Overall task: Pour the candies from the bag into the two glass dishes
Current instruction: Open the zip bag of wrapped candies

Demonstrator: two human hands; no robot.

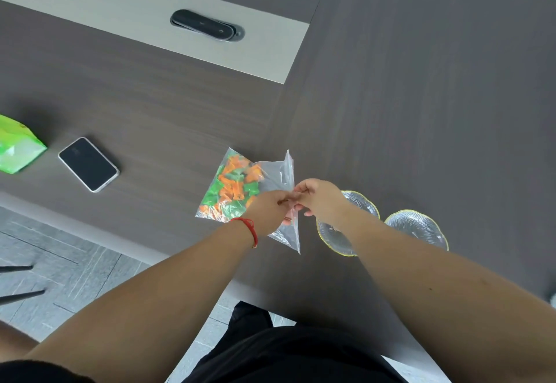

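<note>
A clear zip bag [272,176] lies on the dark table [391,97], its far half filled with orange and green candies [233,188]. My left hand [267,209], with a red string on the wrist, and my right hand [316,197] both pinch the bag's zip edge, fingertips almost touching. Two gold-rimmed glass dishes stand right of the bag: the nearer-left dish [334,236] is partly hidden under my right forearm, and the right dish [416,227] is in full sight. No candy shows in either dish.
A black phone [88,164] lies to the left, and a green packet [15,149] sits at the left edge. A black cable hatch [207,25] is set in the grey strip at the back. The table's near edge runs just below my hands.
</note>
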